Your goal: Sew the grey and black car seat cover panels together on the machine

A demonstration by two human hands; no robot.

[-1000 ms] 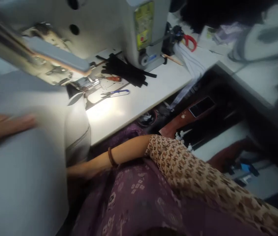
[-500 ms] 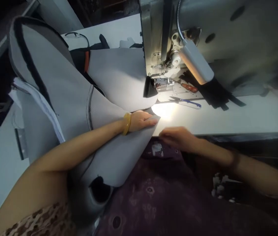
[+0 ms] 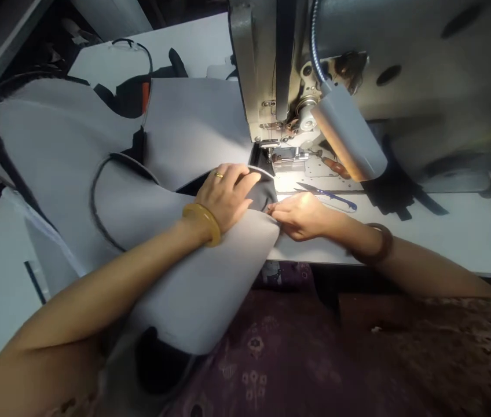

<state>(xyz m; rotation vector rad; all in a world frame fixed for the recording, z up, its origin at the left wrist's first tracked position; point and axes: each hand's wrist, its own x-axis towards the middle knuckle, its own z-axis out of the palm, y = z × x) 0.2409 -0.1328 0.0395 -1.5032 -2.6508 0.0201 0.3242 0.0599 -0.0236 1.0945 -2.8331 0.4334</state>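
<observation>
Beside the sewing machine, a large light grey fabric piece (image 3: pixel 202 284) with a dark inner side is spread over the table and hangs down at the front. My left hand (image 3: pixel 226 200), with a yellow bangle and a ring, rests on the fabric, its fingers bent and apart over the dark inner side (image 3: pixel 263 194). At the fabric's right corner, my right hand (image 3: pixel 300 215) pinches the edge between thumb and fingers. The machine's presser foot and needle area (image 3: pixel 270 153) lie just beyond both hands, under a bright light.
Blue-handled thread snips (image 3: pixel 336 198) lie right of my right hand. A tool with a reddish-brown handle (image 3: pixel 336 167) is on the machine bed. The lamp (image 3: pixel 352 133) hangs low over it. Black fabric strips (image 3: pixel 395 188) lie farther right on the white table (image 3: pixel 458 231).
My right hand has come in to the left and now pinches the fabric corner. My left hand has shifted left and up, its fingers now over the dark inner side. The fabric has opened there.
</observation>
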